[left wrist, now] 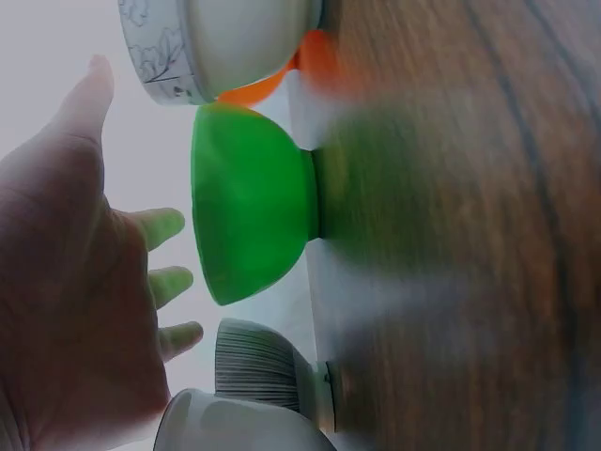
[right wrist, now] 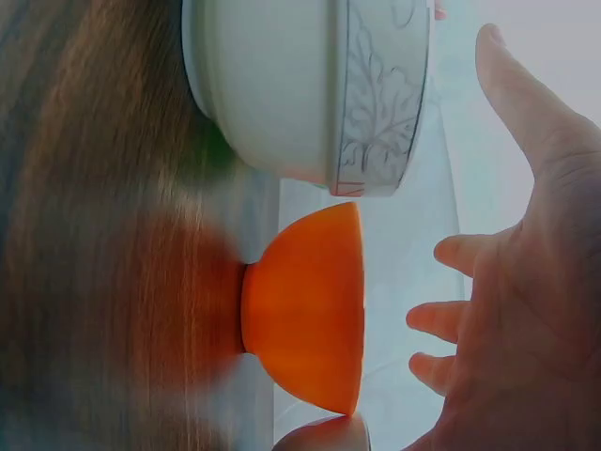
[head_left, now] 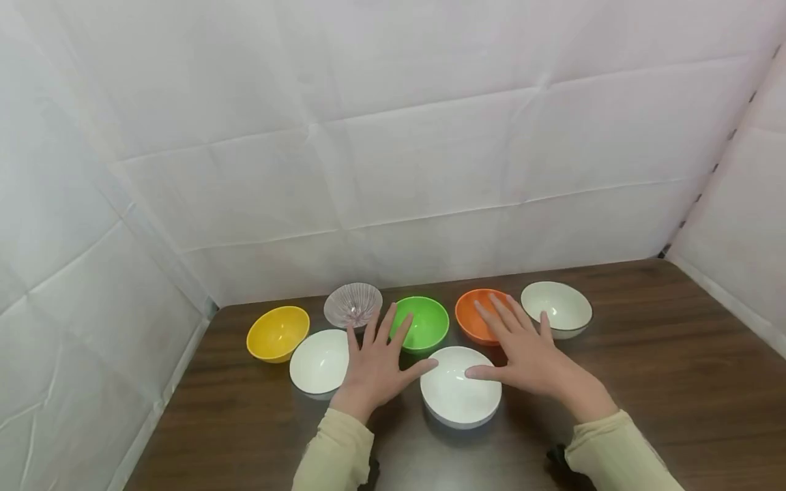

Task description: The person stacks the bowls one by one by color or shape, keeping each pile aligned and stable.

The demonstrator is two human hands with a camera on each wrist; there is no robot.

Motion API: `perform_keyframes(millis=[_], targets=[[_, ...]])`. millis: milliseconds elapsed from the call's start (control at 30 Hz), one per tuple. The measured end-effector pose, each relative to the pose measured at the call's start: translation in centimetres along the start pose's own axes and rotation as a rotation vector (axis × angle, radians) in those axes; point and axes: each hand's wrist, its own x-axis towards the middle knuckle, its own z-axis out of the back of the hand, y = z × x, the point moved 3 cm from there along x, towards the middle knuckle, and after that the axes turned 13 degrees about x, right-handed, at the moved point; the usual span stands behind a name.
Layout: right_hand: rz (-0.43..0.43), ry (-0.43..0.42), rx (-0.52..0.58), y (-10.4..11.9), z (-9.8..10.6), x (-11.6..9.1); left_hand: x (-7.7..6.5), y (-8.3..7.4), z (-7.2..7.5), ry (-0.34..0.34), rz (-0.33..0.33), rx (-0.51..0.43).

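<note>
Both hands hover above a group of bowls, fingers spread and holding nothing. In the head view my left hand [head_left: 376, 368] is between a white bowl [head_left: 321, 363] and a larger white bowl [head_left: 460, 392], its fingertips overlapping the green bowl [head_left: 430, 324]. My right hand [head_left: 528, 351] reaches over the orange bowl [head_left: 475, 317], thumb above the larger white bowl's right side. In the left wrist view the green bowl [left wrist: 249, 202] stands upright, past the fingers. The right wrist view shows the orange bowl [right wrist: 310, 310] and the larger bowl's leaf-patterned band [right wrist: 383, 94].
A yellow bowl [head_left: 278, 334] stands at the left, a striped bowl [head_left: 353, 305] at the back, and another white bowl [head_left: 557, 308] at the back right. All rest on a dark wooden table [head_left: 663, 382]. White sheeting [head_left: 430, 157] encloses the back and sides.
</note>
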Motion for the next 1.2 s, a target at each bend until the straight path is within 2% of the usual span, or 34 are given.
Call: perform_keyframes(millis=[200,367,567,767,1000,1200], targets=[[0.018,0.002,0.019,0.5,0.1,-0.5,-0.3,0.3,0.4,-0.003,0.020,-0.054],[0.077,-0.013,0.034,0.8,0.5,-0.7,-0.4,0.6,0.9,-0.018,0.013,-0.061],[0.138,0.005,0.139,1.2,0.9,-1.3,-0.7,1.3,1.4,-0.026,0.017,-0.058],[0.132,0.044,0.239,1.4,0.9,-1.9,-1.0,2.3,2.2,-0.040,0.027,-0.068],[0.156,0.041,0.264,1.7,1.4,-2.3,-1.6,3.9,3.2,-0.029,0.051,-0.078],[0.161,0.049,0.240,2.1,1.5,-2.5,-2.0,5.5,3.8,-0.025,0.080,-0.069]])
